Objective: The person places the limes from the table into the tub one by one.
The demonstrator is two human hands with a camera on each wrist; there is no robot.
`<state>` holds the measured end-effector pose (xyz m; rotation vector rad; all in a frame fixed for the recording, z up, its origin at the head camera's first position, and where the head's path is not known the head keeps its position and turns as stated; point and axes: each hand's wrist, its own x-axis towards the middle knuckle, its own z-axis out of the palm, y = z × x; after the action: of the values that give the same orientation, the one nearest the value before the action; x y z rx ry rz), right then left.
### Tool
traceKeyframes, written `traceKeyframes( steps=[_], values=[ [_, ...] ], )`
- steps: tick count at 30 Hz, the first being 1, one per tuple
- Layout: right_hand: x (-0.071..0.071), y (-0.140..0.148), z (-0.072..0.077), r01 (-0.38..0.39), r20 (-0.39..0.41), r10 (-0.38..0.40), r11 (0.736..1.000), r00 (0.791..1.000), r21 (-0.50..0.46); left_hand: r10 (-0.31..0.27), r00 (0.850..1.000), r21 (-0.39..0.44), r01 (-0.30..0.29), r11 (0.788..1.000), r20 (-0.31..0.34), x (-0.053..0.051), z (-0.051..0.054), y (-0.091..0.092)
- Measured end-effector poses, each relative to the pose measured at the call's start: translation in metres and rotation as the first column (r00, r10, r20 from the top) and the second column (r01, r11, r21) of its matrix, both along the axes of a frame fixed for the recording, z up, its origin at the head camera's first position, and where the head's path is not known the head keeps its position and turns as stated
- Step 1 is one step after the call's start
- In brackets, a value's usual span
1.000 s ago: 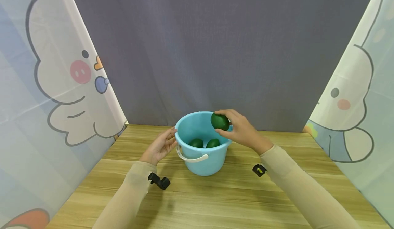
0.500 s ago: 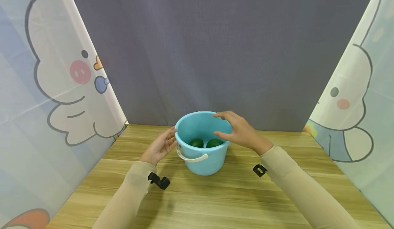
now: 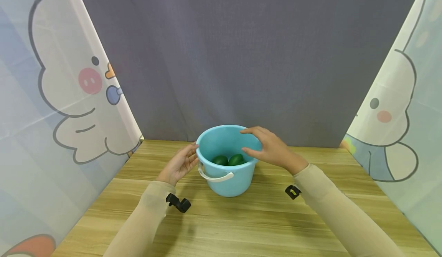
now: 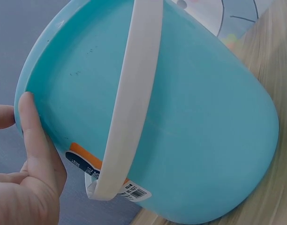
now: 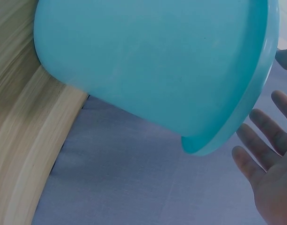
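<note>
A light blue bucket (image 3: pixel 229 181) stands upright on the table, its white handle (image 3: pixel 215 178) hanging down at the front. Inside it I see dark green avocados, one at the left (image 3: pixel 220 160) and one at the right (image 3: pixel 236 159); the lower part of the bucket's inside is hidden. My left hand (image 3: pixel 179 164) holds the rim at its left side; in the left wrist view its fingertips (image 4: pixel 28 105) touch the rim. Over the right side of the rim is my right hand (image 3: pixel 272 147), thumb and fingers spread apart, holding nothing.
The wooden table (image 3: pixel 221 226) reaches back to a grey curtain (image 3: pixel 241 57). Cartoon-printed cloths hang at the left (image 3: pixel 20 134) and right (image 3: pixel 424 142). A label (image 4: pixel 85 159) is stuck on the bucket near the handle's end.
My right hand has let go of an avocado, which dropped into the bucket. The avocado seen at the right inside has shifted slightly left. My left hand has stayed at the rim.
</note>
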<state>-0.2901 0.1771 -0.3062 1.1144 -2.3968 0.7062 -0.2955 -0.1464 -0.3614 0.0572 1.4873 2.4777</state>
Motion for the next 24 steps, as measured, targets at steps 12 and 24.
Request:
traceKeyframes(
  steps=[12,24],
  values=[
    [0.001,0.008,-0.005,0.012,-0.023,-0.012,1.000,1.000,-0.022,-0.010,1.000,0.021,0.010,1.000,0.005,0.000,0.001,0.000],
    [0.000,0.017,-0.012,-0.013,-0.041,0.011,0.998,0.999,-0.055,-0.014,1.000,0.020,0.014,1.000,-0.003,-0.001,0.000,0.000]
  ],
)
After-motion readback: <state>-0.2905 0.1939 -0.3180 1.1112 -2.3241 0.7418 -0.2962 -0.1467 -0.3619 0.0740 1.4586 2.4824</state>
